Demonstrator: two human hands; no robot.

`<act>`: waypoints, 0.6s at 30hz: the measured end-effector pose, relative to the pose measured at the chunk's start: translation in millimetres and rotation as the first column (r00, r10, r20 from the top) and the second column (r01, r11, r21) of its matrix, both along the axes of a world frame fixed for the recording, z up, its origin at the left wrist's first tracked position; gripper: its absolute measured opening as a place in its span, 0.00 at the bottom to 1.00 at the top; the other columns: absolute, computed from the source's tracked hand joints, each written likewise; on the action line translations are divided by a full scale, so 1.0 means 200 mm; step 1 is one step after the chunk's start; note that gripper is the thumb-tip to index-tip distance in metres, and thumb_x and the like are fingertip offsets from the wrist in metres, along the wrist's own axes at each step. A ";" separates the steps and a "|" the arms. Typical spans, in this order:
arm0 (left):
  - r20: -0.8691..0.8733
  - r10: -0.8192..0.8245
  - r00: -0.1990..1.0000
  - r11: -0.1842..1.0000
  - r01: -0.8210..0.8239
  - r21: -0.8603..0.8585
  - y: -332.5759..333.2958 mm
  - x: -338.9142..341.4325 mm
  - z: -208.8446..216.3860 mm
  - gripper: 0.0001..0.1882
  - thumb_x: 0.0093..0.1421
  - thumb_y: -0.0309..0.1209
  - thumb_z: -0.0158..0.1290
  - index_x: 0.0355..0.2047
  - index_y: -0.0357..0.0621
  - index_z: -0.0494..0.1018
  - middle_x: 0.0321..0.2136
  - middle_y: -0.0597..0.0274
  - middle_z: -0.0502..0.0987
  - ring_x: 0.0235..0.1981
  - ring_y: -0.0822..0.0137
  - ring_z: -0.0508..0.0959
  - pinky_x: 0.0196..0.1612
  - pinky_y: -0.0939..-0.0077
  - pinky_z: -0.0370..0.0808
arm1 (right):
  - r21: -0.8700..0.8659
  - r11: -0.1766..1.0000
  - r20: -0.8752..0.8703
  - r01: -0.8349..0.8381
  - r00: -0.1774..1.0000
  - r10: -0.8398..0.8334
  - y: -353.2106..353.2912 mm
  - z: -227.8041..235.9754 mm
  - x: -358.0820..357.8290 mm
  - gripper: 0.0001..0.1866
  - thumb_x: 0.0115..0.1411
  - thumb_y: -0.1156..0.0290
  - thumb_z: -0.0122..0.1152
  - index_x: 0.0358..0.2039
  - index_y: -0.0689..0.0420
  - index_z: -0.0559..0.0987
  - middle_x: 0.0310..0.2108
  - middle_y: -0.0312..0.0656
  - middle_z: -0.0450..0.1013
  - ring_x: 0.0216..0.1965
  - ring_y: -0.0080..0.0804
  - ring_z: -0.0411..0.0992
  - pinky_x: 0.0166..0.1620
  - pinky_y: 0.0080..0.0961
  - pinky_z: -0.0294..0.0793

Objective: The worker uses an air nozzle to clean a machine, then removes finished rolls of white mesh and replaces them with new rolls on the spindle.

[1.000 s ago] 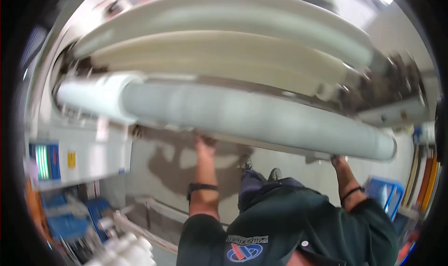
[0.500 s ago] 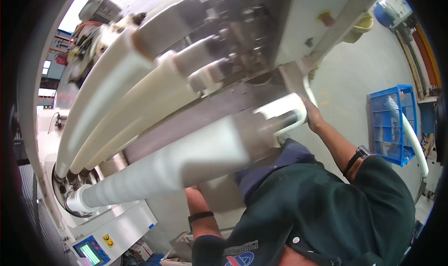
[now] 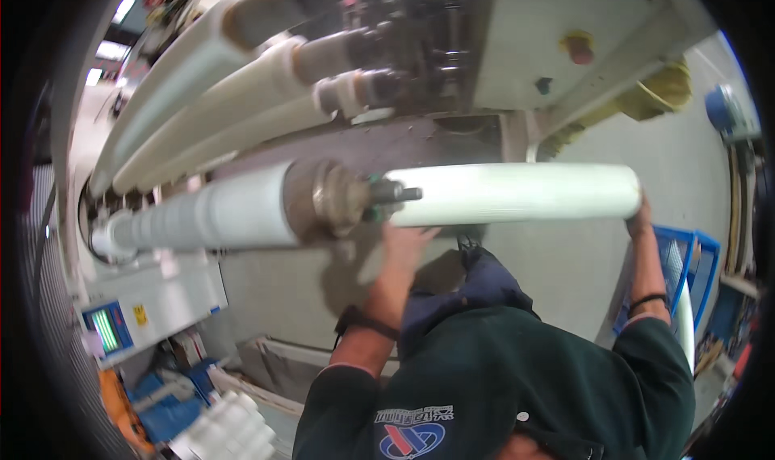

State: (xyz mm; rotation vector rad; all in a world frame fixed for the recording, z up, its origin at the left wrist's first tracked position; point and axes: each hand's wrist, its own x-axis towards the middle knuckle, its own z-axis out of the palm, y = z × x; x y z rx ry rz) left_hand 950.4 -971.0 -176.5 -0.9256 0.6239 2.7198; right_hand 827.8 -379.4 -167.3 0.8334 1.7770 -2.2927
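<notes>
Head view: both hands hold a white roll (image 3: pixel 517 194) level, just off the machine's metal shaft (image 3: pixel 355 198).
A small yellow square label (image 3: pixel 140 315) sits beside a green-lit screen (image 3: pixel 105 329), down-left of the roll. Left hand (image 3: pixel 404 240) presses up under the roll's near end, fingers spread; right hand (image 3: pixel 639 216) cups the far end, finger spread unclear.

A single fisheye camera worn on the head looks steeply down past the person's dark green top (image 3: pixel 517 379) to the grey floor (image 3: pixel 565 266). A pale roll (image 3: pixel 517 194) and machine rollers (image 3: pixel 226 129) sit close ahead. The rim bends and darkens, so the edges are probably unreliable.
</notes>
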 end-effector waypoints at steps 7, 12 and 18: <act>0.009 0.036 0.999 0.985 -0.037 0.168 0.43 0.24 0.09 0.41 0.60 0.65 0.41 0.66 0.56 0.54 0.67 0.58 0.54 0.67 0.49 0.52 0.64 0.32 0.44 | 0.063 0.994 -0.082 -0.093 0.992 0.098 0.55 0.62 0.45 0.23 0.68 0.61 0.44 0.61 0.55 0.65 0.57 0.45 0.68 0.56 0.40 0.69 0.57 0.39 0.70; -0.072 0.116 0.991 0.986 -0.105 0.133 0.14 0.65 0.10 0.38 0.59 0.63 0.46 0.62 0.56 0.59 0.62 0.60 0.61 0.62 0.54 0.59 0.60 0.40 0.55 | 0.009 0.993 -0.046 -0.114 0.992 0.114 0.29 0.72 0.83 0.27 0.69 0.51 0.37 0.60 0.54 0.67 0.57 0.40 0.69 0.58 0.35 0.67 0.57 0.37 0.67; -0.163 0.436 0.885 0.889 -0.452 -0.078 -0.56 1.47 0.20 0.37 0.64 0.63 0.34 0.62 0.52 0.60 0.62 0.59 0.63 0.60 0.56 0.64 0.58 0.44 0.61 | -0.011 0.898 -0.250 -0.439 0.871 0.423 -0.66 0.53 0.99 0.28 0.69 0.50 0.39 0.61 0.54 0.66 0.57 0.39 0.67 0.58 0.34 0.66 0.60 0.36 0.64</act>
